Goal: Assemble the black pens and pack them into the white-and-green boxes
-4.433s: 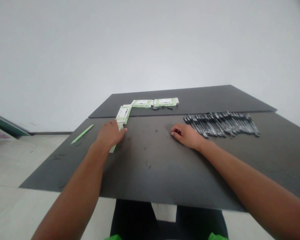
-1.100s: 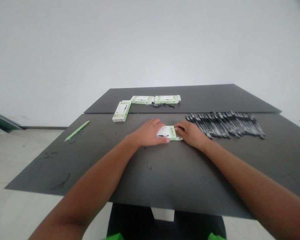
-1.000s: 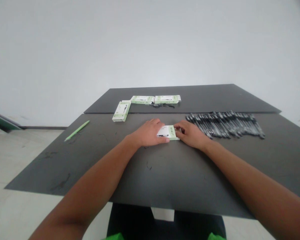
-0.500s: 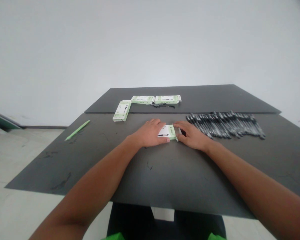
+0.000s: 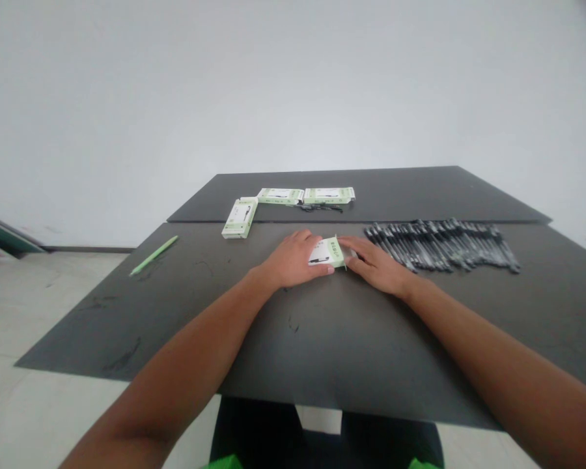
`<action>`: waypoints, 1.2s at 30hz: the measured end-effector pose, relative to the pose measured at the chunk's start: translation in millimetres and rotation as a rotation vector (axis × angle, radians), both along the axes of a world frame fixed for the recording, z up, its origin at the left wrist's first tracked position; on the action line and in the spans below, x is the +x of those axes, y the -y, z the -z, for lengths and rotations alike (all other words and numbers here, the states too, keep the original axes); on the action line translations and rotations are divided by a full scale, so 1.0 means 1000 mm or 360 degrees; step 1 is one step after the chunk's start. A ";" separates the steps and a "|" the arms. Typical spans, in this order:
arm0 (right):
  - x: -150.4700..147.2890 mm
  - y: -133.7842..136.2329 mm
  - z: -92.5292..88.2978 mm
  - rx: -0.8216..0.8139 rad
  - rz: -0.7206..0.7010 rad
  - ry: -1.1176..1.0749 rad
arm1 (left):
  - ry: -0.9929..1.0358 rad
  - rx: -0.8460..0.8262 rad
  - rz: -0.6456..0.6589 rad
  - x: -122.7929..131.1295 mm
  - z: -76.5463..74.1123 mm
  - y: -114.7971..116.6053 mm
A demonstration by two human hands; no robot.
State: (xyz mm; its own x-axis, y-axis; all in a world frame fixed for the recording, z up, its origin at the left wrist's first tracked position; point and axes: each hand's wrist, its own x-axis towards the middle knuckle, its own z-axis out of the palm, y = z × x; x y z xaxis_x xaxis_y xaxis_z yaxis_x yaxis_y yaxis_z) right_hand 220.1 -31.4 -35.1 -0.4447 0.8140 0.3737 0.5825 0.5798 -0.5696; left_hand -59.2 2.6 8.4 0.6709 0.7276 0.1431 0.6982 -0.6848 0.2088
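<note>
A small white and green pen box lies in front of me at the middle of the table, its printed face up. My left hand grips the box's left end, thumb along the near edge and fingers over the far side. At the right end, where the flaps stand out, my right hand has its thumb and fingers closed around the flap. The inside of the box is hidden. Just right of my right hand lies a long row of black and clear pens, side by side.
Two similar boxes lie end to end at the back, and another box lies angled at their left. A few dark pens lie before them. A green pen is at the left. A seam crosses the dark table.
The box's right end has tilted up slightly and turned a little between my hands. My left hand keeps its grip, and my right fingers have shifted a little at the flaps.
</note>
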 end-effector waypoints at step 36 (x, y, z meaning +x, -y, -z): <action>0.056 -0.010 -0.020 0.0108 0.1120 -0.0100 | 0.0566 -0.0116 -0.0176 -0.004 0.003 -0.008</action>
State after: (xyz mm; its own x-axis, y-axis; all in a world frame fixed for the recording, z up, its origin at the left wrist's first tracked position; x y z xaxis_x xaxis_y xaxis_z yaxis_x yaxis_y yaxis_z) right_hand 276.1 -21.4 -15.1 0.2021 0.8743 0.4414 0.7990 0.1134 -0.5906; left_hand -63.7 10.9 5.4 0.5055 0.8097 0.2979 0.6423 -0.5837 0.4967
